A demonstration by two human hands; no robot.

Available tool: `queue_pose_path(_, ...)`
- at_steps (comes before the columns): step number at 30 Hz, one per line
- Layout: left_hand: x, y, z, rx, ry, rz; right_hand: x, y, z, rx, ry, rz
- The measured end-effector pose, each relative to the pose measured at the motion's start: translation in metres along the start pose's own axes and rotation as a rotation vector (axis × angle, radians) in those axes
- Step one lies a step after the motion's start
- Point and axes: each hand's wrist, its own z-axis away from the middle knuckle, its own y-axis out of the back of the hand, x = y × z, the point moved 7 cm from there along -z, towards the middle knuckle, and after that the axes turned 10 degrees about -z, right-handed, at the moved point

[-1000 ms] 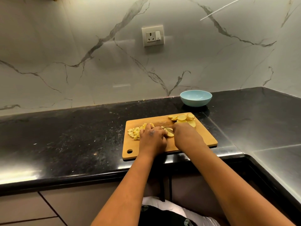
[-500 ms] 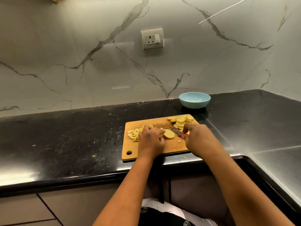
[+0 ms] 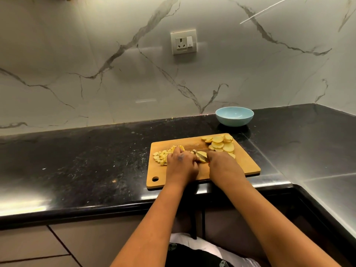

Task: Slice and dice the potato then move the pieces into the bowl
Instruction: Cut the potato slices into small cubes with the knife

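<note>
While the left hand (image 3: pixel 182 164) pins a potato slice (image 3: pixel 201 156) on the cutting board (image 3: pixel 248 166), the right hand (image 3: pixel 223 166) grips the knife (image 3: pixel 200 155). Fingertips should stay curled back; bowl (image 3: pixel 234 116) stands beyond, unfilled.

- We stand in a home kitchen: black stone counter (image 3: pixel 77 160) with cabinet fronts (image 3: pixel 48 245) below.
- We face a marble-veined backsplash (image 3: pixel 96 54) bearing a wall socket (image 3: pixel 183 42).

Both bare forearms rise from the bottom edge toward the frame's centre, converging. The left hand (image 3: pixel 182 165) lies knuckles-up, fingers curled downward at centre. Just right of it, the right hand (image 3: pixel 224 166) is fisted, knuckles up, wrist straight.
</note>
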Motion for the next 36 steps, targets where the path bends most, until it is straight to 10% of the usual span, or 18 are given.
queue_pose_path(36, 0.003, 0.002, 0.006, 0.024, -0.064, -0.047, 0.026, -0.003, 0.039, 0.047, 0.034, -0.086)
